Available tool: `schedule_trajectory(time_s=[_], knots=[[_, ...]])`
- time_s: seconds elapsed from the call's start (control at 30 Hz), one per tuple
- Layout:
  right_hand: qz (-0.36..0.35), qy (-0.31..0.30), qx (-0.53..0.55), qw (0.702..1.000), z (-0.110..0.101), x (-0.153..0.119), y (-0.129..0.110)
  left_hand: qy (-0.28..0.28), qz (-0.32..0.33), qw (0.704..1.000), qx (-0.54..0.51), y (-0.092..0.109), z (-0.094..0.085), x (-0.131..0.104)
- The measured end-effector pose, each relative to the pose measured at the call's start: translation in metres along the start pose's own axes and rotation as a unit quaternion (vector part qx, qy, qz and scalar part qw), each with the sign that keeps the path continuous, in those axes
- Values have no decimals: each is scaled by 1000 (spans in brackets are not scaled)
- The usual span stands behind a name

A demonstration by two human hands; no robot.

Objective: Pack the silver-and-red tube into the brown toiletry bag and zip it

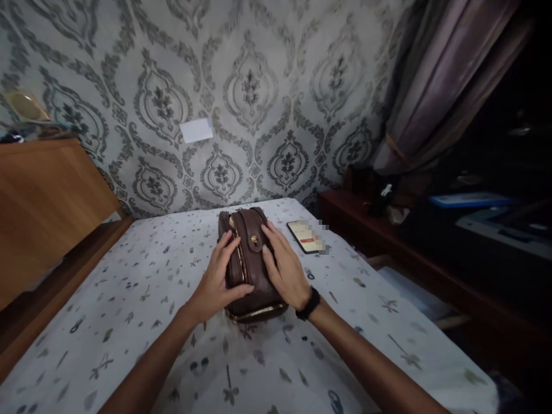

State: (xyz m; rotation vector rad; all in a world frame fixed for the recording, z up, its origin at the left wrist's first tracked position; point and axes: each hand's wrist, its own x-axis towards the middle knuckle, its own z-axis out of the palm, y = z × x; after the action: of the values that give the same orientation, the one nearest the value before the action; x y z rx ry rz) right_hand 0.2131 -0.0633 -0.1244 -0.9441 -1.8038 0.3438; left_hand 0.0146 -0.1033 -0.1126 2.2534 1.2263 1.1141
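Note:
A brown leather handbag (261, 268) with gold zippers stands on the patterned white bedsheet in front of me. On its front strap is a small gold clasp (255, 239). My left hand (218, 282) rests against the bag's left side, its fingers spread beside the long zipper and its thumb stretched across the lower front. From the right, my right hand (284, 265) lies on the bag with its fingers extended, touching the side near the clasp. A black band (309, 305) circles my right wrist. The bag's far side is hidden.
A phone (305, 237) with a lit screen lies right of the bag. A wooden headboard-like panel (52, 207) stands left, and a dark red ledge (388, 230) runs along the right. A curtain (444, 86) hangs beyond it; patterned wallpaper with a white switch plate (196, 130) covers the back.

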Motion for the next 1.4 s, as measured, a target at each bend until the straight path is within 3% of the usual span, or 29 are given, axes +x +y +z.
schedule_trajectory(time_s=[0.17,0.33,0.47,0.57,0.77,1.03,1.23,1.33,1.4], knots=[[44,3,115,992,-10,17,16,7,-5,999,-34,-6,-3,5],[104,-47,185,976,-4,64,38,79,-68,986,-130,-39,-5,44],[106,-83,189,973,11,93,50,103,-106,982,-115,-54,-3,70],[103,-97,194,971,17,98,52,107,-78,985,-114,-47,1,71],[129,-91,198,967,12,93,51,185,-21,980,-73,-27,3,62],[131,-127,202,962,11,93,47,118,19,988,92,-16,-12,68],[136,-143,179,964,7,93,41,169,18,985,-32,-32,-11,70],[138,-145,181,963,6,94,41,156,-33,977,-143,-50,-19,78],[140,-144,186,962,5,95,41,154,-104,961,-205,-67,-26,90]])
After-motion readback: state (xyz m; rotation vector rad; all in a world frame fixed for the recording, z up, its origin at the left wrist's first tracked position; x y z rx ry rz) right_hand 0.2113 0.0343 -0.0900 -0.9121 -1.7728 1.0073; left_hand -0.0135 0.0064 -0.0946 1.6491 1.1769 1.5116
